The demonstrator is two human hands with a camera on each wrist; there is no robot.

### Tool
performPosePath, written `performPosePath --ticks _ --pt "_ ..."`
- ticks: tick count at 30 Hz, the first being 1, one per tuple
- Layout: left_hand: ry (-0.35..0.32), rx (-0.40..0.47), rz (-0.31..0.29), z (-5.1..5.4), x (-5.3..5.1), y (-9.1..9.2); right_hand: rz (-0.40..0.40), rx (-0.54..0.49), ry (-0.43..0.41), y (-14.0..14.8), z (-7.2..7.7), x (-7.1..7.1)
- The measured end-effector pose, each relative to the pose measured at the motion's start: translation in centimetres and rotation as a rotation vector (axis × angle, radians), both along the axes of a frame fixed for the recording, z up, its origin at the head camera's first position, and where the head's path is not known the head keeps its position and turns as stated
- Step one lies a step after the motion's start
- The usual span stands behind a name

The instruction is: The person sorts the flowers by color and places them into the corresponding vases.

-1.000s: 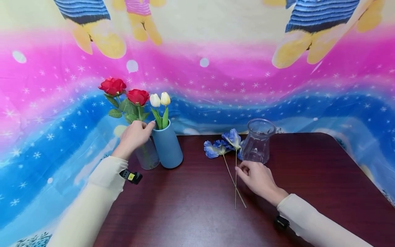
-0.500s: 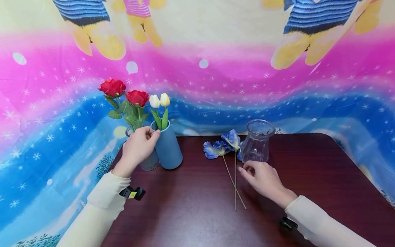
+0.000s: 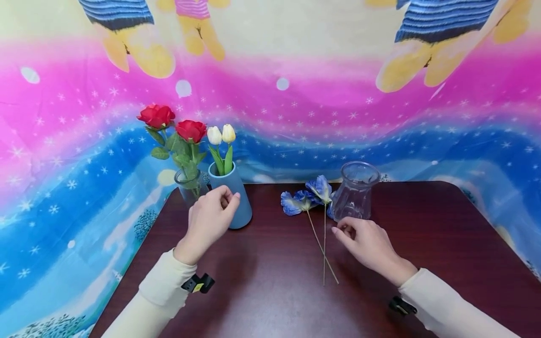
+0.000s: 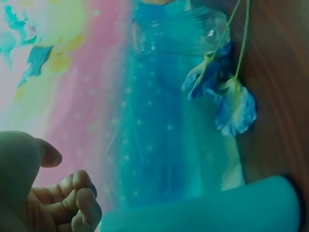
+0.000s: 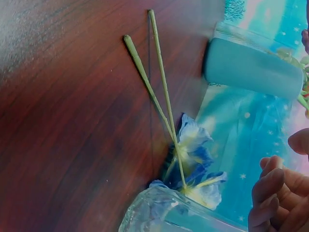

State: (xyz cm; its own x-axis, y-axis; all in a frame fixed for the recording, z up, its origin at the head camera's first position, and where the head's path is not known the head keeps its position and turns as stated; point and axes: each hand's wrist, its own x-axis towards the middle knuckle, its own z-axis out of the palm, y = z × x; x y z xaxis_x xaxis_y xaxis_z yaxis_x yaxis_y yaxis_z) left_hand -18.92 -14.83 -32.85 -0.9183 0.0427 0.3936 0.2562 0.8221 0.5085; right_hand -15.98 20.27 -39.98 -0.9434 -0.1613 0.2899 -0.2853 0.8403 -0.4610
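My left hand [image 3: 210,220] hovers in front of the blue vase [image 3: 231,195], its fingers loosely curled with nothing between them. Two tulips [image 3: 221,135], white and pale yellow, stand in that vase. Beside it on the left, a clear glass vase [image 3: 188,185] holds two red roses [image 3: 191,131]; the hand hides its lower part. Relaxed and holding nothing, my right hand [image 3: 369,241] is just right of the crossed stems of two blue flowers [image 3: 319,188] lying on the table. A second clear glass vase [image 3: 352,197] stands behind that hand, by the blossoms.
The dark red-brown wooden table [image 3: 270,300] reaches back to a colourful printed cloth [image 3: 270,108] that hangs behind it and along its left and right sides. Both wrists wear black camera straps.
My left hand has come away from the rose stems, moving right and toward me across the front of the blue vase. My right hand has shifted slightly right, off the blue flowers' stems.
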Motion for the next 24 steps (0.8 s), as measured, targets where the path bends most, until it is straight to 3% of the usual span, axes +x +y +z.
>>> performPosePath --ticks 6,11,18,24 --pt "0.028 -0.052 -0.045 -1.3 0.7 1.7 -0.017 0.024 0.017 1.1 0.7 0.1" --pt "0.031 -0.113 -0.105 -2.0 1.4 3.4 -0.056 0.007 0.108 2.6 2.3 -0.2" --pt "0.027 -0.154 -0.179 -2.8 2.1 5.8 -0.155 -0.048 0.178 4.6 5.0 -1.5" --pt "0.021 -0.190 -0.248 -4.0 2.6 7.2 -0.219 -0.060 0.180 5.9 5.9 -3.0"
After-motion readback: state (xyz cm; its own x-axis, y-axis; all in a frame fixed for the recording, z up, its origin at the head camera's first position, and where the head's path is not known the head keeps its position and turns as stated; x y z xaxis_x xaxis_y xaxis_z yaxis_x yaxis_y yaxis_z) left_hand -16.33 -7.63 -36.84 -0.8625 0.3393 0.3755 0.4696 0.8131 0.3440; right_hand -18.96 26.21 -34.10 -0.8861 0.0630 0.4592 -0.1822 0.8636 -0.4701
